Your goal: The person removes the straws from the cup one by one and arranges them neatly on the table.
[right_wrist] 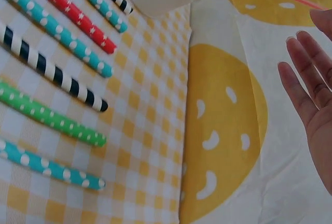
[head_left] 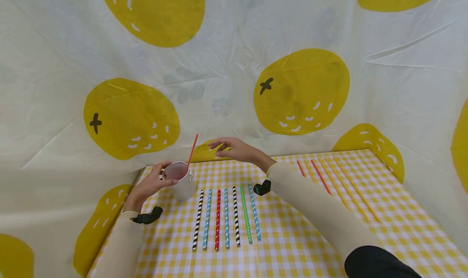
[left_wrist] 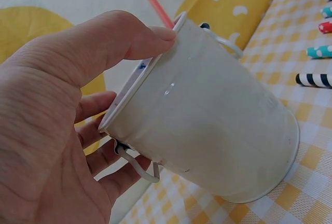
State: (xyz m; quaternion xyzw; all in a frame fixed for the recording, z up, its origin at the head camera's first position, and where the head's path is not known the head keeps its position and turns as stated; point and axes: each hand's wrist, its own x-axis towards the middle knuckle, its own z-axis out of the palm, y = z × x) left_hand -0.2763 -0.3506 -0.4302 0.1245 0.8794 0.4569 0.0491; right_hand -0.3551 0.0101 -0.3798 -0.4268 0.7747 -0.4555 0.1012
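At the left of the table in the head view, a white metal bucket (head_left: 184,189) with small side handles stands upright. My left hand (head_left: 150,186) grips its rim; in the left wrist view the thumb lies on the near rim, with the fingers round the side by a handle. One red straw (head_left: 192,151) leans inside the bucket and sticks out above the rim. To the right of the straw and apart from it, my right hand (head_left: 237,149) is raised in the air. Its fingers (right_wrist: 298,76) are loosely extended and hold nothing.
Several patterned paper straws, among them a red one (head_left: 217,221) and a green one (head_left: 245,215), lie in a row before the bucket. Yellow straws (head_left: 352,184) and red straws (head_left: 321,177) lie at the right. A fruit-print cloth (head_left: 219,91) hangs behind the checked tablecloth (head_left: 292,249).
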